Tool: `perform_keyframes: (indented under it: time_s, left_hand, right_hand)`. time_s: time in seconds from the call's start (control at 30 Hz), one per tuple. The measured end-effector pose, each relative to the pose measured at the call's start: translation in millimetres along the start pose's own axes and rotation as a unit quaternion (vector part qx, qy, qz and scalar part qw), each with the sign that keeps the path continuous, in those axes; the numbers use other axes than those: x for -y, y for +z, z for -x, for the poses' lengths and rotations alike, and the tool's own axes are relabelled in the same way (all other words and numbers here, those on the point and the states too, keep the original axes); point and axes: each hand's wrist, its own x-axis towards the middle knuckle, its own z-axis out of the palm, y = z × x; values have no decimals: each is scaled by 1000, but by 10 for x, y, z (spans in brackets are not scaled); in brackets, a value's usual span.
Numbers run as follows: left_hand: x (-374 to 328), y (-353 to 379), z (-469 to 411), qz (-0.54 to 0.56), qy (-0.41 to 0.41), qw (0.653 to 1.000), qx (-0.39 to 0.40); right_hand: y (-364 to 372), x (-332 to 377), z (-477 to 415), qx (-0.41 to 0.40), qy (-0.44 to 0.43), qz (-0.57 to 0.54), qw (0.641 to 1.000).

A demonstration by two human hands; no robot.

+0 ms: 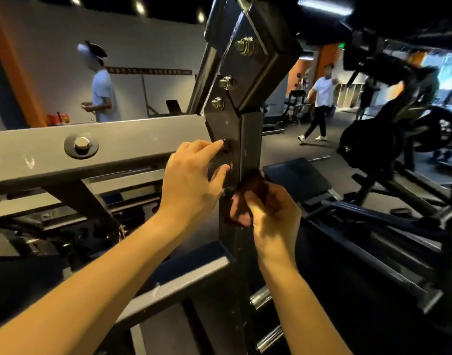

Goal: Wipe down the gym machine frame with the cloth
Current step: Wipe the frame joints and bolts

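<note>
While pressed on the upright dark post of the gym machine frame (248,139), long axis vertical: left hand (191,180) spread loose, fingertip on a bolt (225,146); right hand (273,216) clenched around the reddish cloth (253,185), bunched against the post's right edge.

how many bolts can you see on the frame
5 clear: three up the angled plate, one on the horizontal beam, one at the left hand's fingertip. More may sit behind the hands.
</note>
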Motion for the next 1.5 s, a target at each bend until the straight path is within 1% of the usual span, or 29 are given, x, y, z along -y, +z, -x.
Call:
perform_keyframes:
  time_s: [0.07,0.17,0.3,0.37,0.4,0.5,0.57,0.63,0.73,0.77,0.8,0.87,0.9,0.93,1.0,1.03,1.1,1.13,1.17,1.2,1.27,1.3,1.37,1.43,1.47,1.5]
  left_hand:
    - [25,6,-34,6,-4,1000,-7]
    - [47,13,-92,33,-19,999,-20]
    - [96,2,-178,68,-11,997,-36]
    - [122,27,-211,74,-8,996,-55]
    - [128,51,-216,76,-6,995,-65]
    - [141,127,-220,75,5,993,-92]
    - [153,153,-214,75,10,992,-104]
    - [155,152,-206,78,18,991,-104]
    - [176,140,-211,86,30,991,-101]
    - [188,140,-215,90,33,990,-101]
    - [199,145,-216,93,34,990,-102]
    - [210,157,-215,101,35,989,-103]
    - [210,162,-214,102,36,989,-102]
    - [209,166,-217,103,37,989,-102]
    - [210,170,-217,104,36,989,-103]
    - [209,169,-218,107,35,989,-101]
    - [208,161,-220,112,35,988,-100]
    - [213,157,-217,113,35,988,-100]
    - [218,152,-216,114,37,988,-100]
    - [222,151,-215,115,38,988,-99]
    - [222,158,-213,113,39,988,-101]
    - [219,165,-209,112,39,988,-103]
    - [207,175,-204,115,36,987,-107]
    - [199,176,-196,119,31,987,-106]
    - [201,173,-196,122,28,987,-103]
    - [206,166,-199,124,25,987,-99]
  right_hand:
    - [40,52,-64,-17,-17,8,1000]
    - [91,244,-287,-36,-67,44,996]
    - [194,566,-538,-32,-150,67,986]
    - [192,533,-508,-29,-175,81,981]
    - [165,444,-439,-26,-175,90,980]
    - [35,154,-183,12,-137,98,986]
    - [41,166,-198,24,-144,100,984]
    - [129,375,-400,9,-188,119,975]
    - [238,643,-634,-16,-272,146,951]
    - [220,579,-631,-17,-275,141,951]
    - [171,441,-583,-7,-259,129,957]
    - [19,73,-368,34,-205,112,972]
    - [-55,-69,-258,52,-195,118,972]
    - [-106,-146,-205,62,-191,134,970]
    - [-78,-53,-273,72,-186,158,967]
    - [-21,82,-358,67,-191,159,966]
    - [113,399,-549,26,-248,185,951]
    - [171,490,-600,6,-275,198,941]
    - [193,496,-610,3,-285,195,938]
    - [173,414,-568,15,-271,182,945]
    - [30,111,-342,75,-186,148,969]
    - [-67,-37,-205,103,-158,145,971]
    - [-197,-174,-102,123,-162,191,960]
    - [-132,-35,-236,109,-160,218,956]
    - [-52,119,-344,84,-185,220,954]
    - [41,302,-455,52,-232,226,945]
